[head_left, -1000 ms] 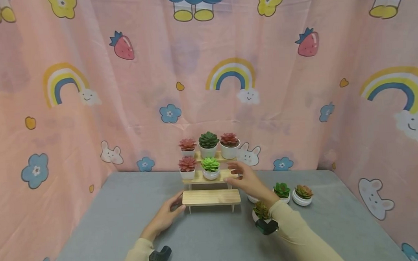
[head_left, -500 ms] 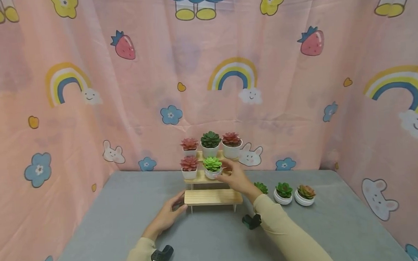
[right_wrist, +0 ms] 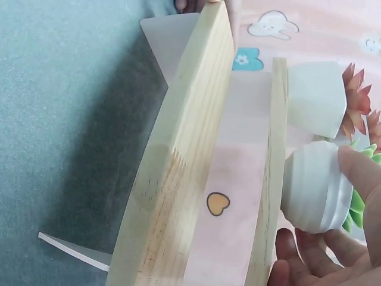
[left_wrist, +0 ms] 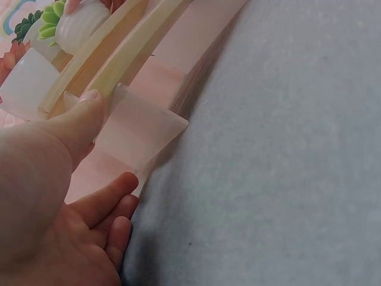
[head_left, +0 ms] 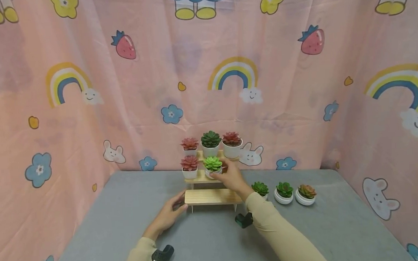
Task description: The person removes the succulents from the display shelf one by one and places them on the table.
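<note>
A wooden tiered display stand (head_left: 211, 196) holds small potted succulents on its upper two steps. My right hand (head_left: 232, 180) holds the white ribbed pot of a bright green artificial succulent (head_left: 212, 163) on the middle step. In the right wrist view its thumb lies on the pot's (right_wrist: 315, 187) side, with the fingers curled at the other side. My left hand (head_left: 168, 213) is at the left end of the front step. In the left wrist view the thumb (left_wrist: 89, 110) touches the board's end, while the loosely bent fingers lie by the pale leg panel (left_wrist: 140, 128).
To the left of the bright green plant stands a red succulent (head_left: 189, 167). Three more pots line the top step, including a dark green one (head_left: 211, 143). On the grey table (head_left: 341, 226), right of the stand, sit several succulents, among them an orange-tipped one (head_left: 305, 194).
My right hand has moved left from the right end of the middle step onto the bright green succulent's pot. The left hand stays at the front step.
</note>
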Tool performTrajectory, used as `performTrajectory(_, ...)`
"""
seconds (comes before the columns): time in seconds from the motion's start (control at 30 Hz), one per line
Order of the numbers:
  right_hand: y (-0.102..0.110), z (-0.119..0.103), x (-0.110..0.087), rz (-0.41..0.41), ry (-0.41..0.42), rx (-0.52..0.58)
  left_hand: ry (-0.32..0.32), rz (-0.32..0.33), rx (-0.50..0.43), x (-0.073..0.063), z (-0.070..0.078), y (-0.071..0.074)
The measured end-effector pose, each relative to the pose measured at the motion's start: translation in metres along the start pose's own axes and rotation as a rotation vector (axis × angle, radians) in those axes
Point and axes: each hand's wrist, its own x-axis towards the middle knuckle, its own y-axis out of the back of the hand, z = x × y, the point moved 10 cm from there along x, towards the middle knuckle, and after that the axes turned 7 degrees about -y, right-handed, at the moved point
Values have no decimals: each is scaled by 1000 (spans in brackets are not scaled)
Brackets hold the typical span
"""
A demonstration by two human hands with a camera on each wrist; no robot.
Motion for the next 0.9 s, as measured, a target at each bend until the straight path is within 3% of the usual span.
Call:
performTrajectory(0.5,1,-2,-4,-17,18,-14,-14,5,10,0,2,1)
performTrajectory(0.9,17,-13,-19,-37,60,-7,-8,-5,13,-2,3,0)
